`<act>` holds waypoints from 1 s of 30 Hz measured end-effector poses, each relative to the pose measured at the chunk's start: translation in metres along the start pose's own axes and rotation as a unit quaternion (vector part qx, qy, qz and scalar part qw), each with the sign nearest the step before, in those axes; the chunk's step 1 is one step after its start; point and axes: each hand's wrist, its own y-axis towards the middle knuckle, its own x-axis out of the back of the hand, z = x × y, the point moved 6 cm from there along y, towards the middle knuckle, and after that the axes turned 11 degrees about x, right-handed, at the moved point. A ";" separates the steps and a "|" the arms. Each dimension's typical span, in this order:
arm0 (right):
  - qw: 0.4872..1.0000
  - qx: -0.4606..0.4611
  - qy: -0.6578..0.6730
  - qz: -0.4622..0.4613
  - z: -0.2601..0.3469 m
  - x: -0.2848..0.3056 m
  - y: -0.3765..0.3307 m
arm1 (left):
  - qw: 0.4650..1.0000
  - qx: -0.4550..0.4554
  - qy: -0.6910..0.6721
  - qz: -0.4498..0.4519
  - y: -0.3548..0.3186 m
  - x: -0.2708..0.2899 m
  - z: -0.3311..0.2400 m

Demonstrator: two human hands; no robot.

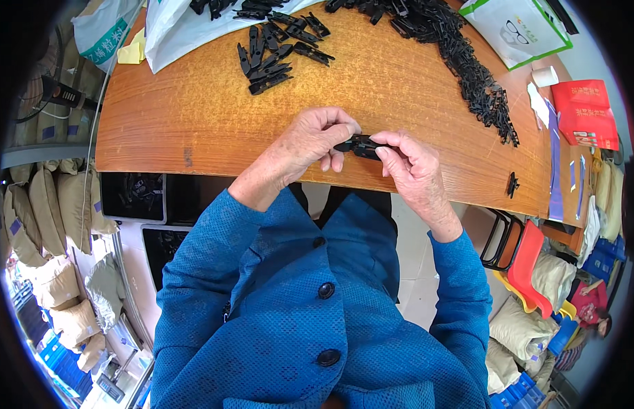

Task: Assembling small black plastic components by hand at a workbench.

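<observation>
Orange wooden table (194,116), sacks around; about a dozen loose black clips (269,58), and left hand (310,140) and right hand (412,170) pinch one clip (358,145).

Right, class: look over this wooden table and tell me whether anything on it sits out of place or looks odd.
One black clip lies alone near the table's right front edge, apart from the small group of clips and the long heap further back. Otherwise nothing stands out: both hands, left and right, hold a black clip piece between them.
</observation>
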 end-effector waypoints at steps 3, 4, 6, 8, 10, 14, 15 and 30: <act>1.000 -0.006 0.001 0.009 -0.001 -0.001 -0.001 | 1.000 0.000 0.004 0.000 0.001 0.000 0.002; 1.000 -0.017 0.011 0.009 -0.003 -0.001 -0.002 | 1.000 -0.001 0.007 0.001 0.001 0.000 0.002; 0.999 -0.030 0.021 0.008 -0.005 -0.001 -0.003 | 1.000 0.004 -0.001 -0.001 0.002 0.001 0.002; 0.999 -0.037 0.038 0.003 -0.009 -0.002 -0.004 | 1.000 0.009 -0.009 -0.003 0.002 0.002 0.002; 0.999 -0.043 0.031 0.001 -0.010 -0.003 -0.004 | 1.000 0.006 0.001 -0.003 0.002 0.002 0.002; 0.999 -0.027 -0.021 -0.006 -0.008 -0.004 -0.001 | 1.000 0.004 0.016 -0.016 0.005 -0.005 0.003; 0.999 -0.028 -0.021 -0.006 -0.009 -0.004 -0.001 | 0.999 -0.012 0.033 -0.029 0.007 -0.008 0.002; 0.956 -0.115 0.252 -0.096 -0.037 0.002 -0.010 | 0.971 -0.196 0.086 -0.109 0.013 -0.033 0.007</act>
